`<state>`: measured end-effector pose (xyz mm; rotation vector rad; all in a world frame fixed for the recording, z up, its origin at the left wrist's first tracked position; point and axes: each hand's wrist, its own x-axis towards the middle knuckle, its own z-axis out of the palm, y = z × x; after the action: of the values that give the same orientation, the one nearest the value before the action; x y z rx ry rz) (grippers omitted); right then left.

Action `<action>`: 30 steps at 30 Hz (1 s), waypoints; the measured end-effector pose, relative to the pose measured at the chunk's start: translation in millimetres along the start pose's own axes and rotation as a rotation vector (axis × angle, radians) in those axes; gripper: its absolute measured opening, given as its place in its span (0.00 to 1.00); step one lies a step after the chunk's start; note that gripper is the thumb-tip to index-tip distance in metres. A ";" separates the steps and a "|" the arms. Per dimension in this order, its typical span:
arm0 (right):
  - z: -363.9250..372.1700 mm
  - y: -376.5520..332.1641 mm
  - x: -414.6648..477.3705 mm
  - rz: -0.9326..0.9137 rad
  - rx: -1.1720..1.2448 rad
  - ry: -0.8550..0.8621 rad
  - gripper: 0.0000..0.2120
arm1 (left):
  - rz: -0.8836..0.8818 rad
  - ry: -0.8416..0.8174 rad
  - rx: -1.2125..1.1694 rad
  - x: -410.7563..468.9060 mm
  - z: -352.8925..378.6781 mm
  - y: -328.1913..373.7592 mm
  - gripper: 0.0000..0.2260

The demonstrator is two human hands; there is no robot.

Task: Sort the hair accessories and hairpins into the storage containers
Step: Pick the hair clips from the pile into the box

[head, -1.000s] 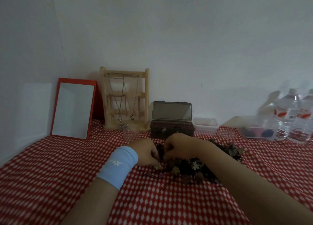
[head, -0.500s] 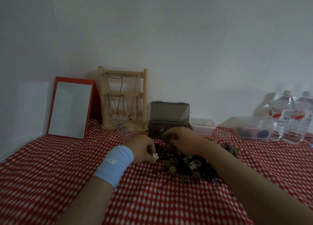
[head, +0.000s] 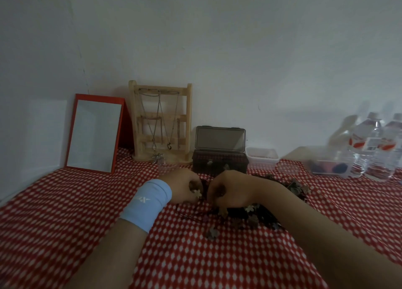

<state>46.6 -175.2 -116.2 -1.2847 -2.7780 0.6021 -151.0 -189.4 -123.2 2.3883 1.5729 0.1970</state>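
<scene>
A dark tangle of flower hairpins [head: 250,215] lies on the red checked cloth in the middle. My left hand [head: 182,188], with a light blue wristband, is closed around a pale flower hairpin [head: 197,193] at the pile's left edge. My right hand [head: 230,191] sits right beside it, fingers curled down into the pile and pinching dark pins. Behind the hands stands a dark box [head: 219,158] with its lid raised. A small clear tub [head: 262,158] sits to its right, and a larger clear container [head: 330,167] with dark items is further right.
A red-framed mirror [head: 94,134] and a wooden necklace rack [head: 161,123] lean at the back wall on the left. Water bottles [head: 378,145] stand at the far right. One loose flower pin [head: 212,234] lies nearer me on the cloth.
Both hands stay at the pile's left edge. The right hand has dropped lower and closer to the left hand, which still holds the pale flower pin.
</scene>
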 end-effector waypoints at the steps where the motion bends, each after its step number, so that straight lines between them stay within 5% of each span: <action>1: 2.2 1.0 0.1 -0.004 -0.042 -0.004 0.09 | -0.008 -0.012 -0.002 -1.6 -0.2 0.9 0.15; 12: 9.7 12.2 3.2 0.061 -0.022 0.138 0.14 | -0.039 0.104 -0.107 -3.7 -3.8 11.6 0.17; 23: -53.5 46.7 31.4 0.222 0.020 0.561 0.12 | -0.023 0.371 -0.144 77.2 -25.4 9.0 0.12; 30: -68.0 74.0 67.4 0.259 0.081 0.531 0.21 | -0.021 0.348 -0.164 128.8 -30.1 7.6 0.16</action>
<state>68.2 -59.3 -88.7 -1.5285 -2.1622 0.3113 -100.7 -69.8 -97.0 2.2988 1.6481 0.7421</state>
